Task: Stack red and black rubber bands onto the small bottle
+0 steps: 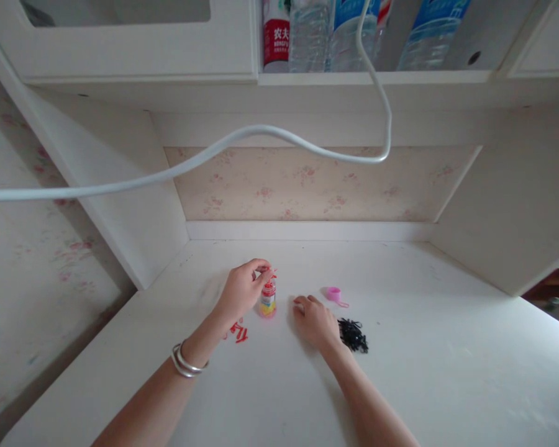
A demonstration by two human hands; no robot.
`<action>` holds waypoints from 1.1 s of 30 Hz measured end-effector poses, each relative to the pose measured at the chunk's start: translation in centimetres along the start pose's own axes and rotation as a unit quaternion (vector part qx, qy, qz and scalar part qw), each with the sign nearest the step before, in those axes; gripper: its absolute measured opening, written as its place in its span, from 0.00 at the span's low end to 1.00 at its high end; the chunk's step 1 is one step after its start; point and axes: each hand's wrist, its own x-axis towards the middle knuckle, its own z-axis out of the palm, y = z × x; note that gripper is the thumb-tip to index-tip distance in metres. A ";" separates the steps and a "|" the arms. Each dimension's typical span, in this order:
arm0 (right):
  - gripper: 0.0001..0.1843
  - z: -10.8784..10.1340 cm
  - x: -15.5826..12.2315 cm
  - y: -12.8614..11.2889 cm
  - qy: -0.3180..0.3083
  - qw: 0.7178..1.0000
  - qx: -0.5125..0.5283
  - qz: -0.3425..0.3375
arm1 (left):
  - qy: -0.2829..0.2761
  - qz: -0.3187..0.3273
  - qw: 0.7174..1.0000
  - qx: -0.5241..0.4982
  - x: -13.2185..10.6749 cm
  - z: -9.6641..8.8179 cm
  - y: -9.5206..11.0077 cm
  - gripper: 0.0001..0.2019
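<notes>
We see soft, muted light, apparently from the right, casting faint shadows leftward from the left hand (pixel 242 287) and right hand (pixel 315 321). Pale sheen touches the desk (pixel 428 379); wide-angle stretching pulls the edges, and the small bottle's (pixel 268 302) print blurs.

L fingers (pixel 266 277) pinch red bits (pixel 274 272) above 1 sm. btl (pixel 268 302).

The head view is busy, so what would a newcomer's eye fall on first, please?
Probably the white cable sweeping across the upper view. Below, the left hand pinches something red above a small bottle, and a black pile lies beside the right hand on the white tabletop.
</notes>
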 end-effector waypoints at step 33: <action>0.14 -0.4 -0.2 -0.8 0.053 0.993 0.079 -0.064 | -0.045 0.047 0.997 0.045 -0.6 -2.0 -1.0 0.16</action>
